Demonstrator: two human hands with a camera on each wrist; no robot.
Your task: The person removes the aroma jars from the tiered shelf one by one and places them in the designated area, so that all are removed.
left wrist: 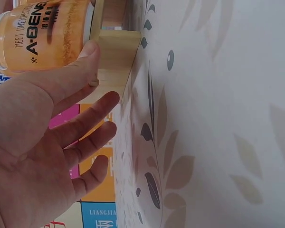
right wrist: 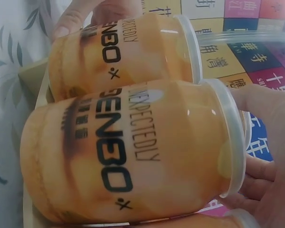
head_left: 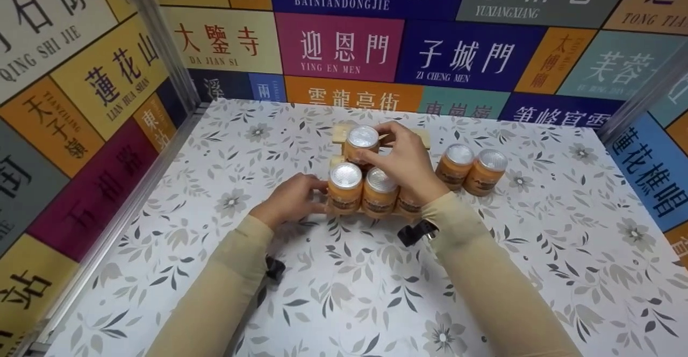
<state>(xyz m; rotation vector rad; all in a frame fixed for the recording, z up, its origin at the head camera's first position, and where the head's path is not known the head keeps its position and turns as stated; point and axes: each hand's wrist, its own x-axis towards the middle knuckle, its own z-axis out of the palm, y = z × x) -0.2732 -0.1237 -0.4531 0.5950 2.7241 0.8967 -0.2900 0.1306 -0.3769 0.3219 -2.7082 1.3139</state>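
Note:
My right hand (head_left: 406,155) grips an orange can (head_left: 361,146) with a clear lid and silvery top, behind the front row. Three similar cans stand in that row on a pale wooden stand (left wrist: 118,52): a left can (head_left: 345,190), a middle can (head_left: 379,193) and a right can (head_left: 408,202) partly hidden by my right hand. At the stand's left end is my left hand (head_left: 293,200). In the left wrist view, its thumb touches the stand's edge beside a can (left wrist: 42,35), the other fingers spread loosely. Two of the front cans (right wrist: 128,152) fill the right wrist view.
Two more orange cans, one (head_left: 456,168) beside the other (head_left: 485,172), stand upright on the table to the right. A white tablecloth (head_left: 344,292) with a leaf pattern covers the table. Colourful panels with street names (head_left: 338,45) rise behind and at the sides.

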